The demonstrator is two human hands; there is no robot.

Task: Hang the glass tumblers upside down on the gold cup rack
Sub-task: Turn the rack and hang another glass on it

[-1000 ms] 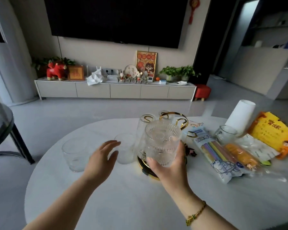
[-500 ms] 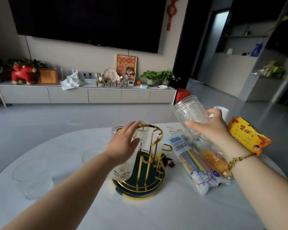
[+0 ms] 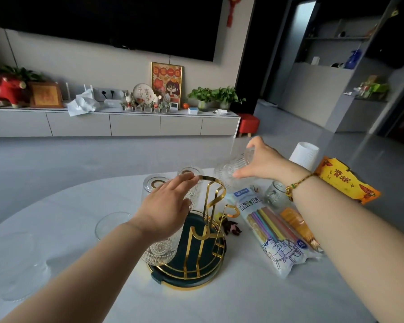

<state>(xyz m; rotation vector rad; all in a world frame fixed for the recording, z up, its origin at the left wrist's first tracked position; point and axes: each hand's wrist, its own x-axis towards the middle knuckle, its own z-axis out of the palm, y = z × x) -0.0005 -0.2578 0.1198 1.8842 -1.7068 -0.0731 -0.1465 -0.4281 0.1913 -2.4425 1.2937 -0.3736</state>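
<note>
The gold cup rack [image 3: 210, 201] stands on its dark green, gold-rimmed base [image 3: 173, 272] in the middle of the white table [image 3: 243, 297]. Three ribbed glass tumblers hang on it: one tilted with its base toward me [image 3: 160, 252], two behind [image 3: 153, 184] [image 3: 189, 170]. My left hand [image 3: 166, 207] lies flat over the near hung tumbler, fingertips touching the rack's top gold ring. My right hand [image 3: 265, 163] grips another ribbed tumbler [image 3: 232, 170], tipped on its side just right of the rack's top.
Two loose clear glasses stand on the table at the left [image 3: 112, 223] [image 3: 12, 264]. Right of the rack lie a straw pack [image 3: 271, 231], a small glass jar [image 3: 274, 194], a white roll [image 3: 303, 155], an orange snack bag [image 3: 346, 181] and a small dark figure [image 3: 231, 228].
My right hand has carried its tumbler down and left toward the rack's top and tipped it over. My left hand has slid forward until its fingers reach the gold ring.
</note>
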